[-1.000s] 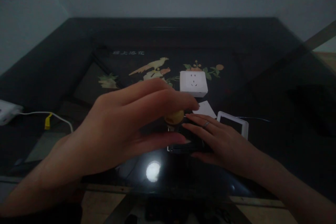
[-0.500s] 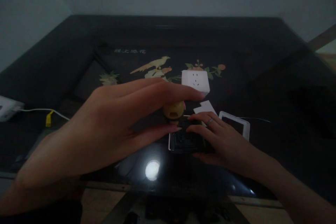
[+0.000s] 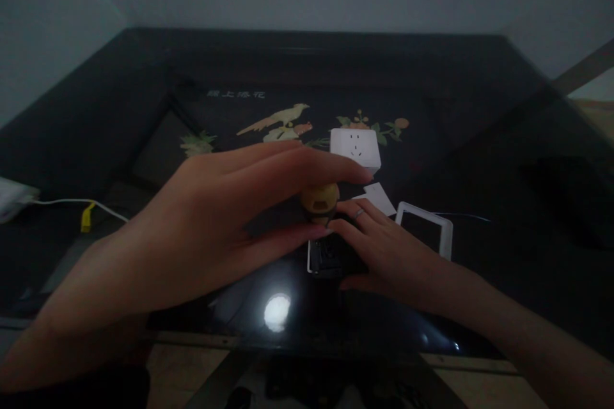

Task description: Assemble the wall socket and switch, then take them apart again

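Observation:
My left hand (image 3: 215, 223) is raised in front of me, fingers and thumb closed around a tool with a round yellow handle (image 3: 320, 199) that stands upright over a dark socket module (image 3: 326, 255) with a white edge. My right hand (image 3: 384, 249), a ring on one finger, lies on that module and presses it against the dark glass table (image 3: 480, 160). The tool's tip is hidden by my fingers.
A white wall socket (image 3: 355, 148) lies behind the hands, a white frame (image 3: 426, 230) to the right, and a small white card (image 3: 377, 197) between them. At the far left runs a white cable (image 3: 71, 204) with a yellow clip. A lamp reflection glares near the front edge.
My right hand has slid a little to the left over the module. My left hand and the yellow handle have stayed almost in place.

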### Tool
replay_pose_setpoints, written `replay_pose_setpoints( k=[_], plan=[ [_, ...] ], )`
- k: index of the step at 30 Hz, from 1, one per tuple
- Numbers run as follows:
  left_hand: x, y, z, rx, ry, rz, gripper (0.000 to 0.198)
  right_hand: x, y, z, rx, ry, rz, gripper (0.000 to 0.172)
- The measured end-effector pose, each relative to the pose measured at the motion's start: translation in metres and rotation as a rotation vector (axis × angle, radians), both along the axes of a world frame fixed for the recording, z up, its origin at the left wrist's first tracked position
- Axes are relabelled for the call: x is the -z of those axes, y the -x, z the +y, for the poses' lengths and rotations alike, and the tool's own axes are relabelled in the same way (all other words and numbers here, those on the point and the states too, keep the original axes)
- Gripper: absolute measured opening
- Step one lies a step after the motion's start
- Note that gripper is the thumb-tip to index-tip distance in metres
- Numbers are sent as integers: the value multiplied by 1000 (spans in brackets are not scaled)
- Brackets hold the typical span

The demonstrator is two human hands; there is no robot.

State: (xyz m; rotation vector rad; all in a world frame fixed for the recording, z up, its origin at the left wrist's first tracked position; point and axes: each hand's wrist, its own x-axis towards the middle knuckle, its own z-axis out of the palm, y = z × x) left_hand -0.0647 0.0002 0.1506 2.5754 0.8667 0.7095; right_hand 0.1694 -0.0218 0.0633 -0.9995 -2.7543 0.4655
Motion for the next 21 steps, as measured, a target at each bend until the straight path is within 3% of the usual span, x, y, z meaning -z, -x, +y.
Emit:
replay_pose_setpoints(
  k=[5, 10, 16, 21],
  plan=[
    [0, 0, 0, 29, -64, 12, 34, 1, 8, -3, 49, 13, -18, 76],
    [-1, -1, -2, 34, -61, 16, 35, 4, 13, -5, 135, 76, 58, 70],
    [0, -2, -4, -41, -34, -4, 36, 4, 13, -4, 166, 118, 94, 67],
    [-1, -4, -3, -27, -71, -1, 33, 3, 11, -6, 183, 172, 120, 63]
  ],
)
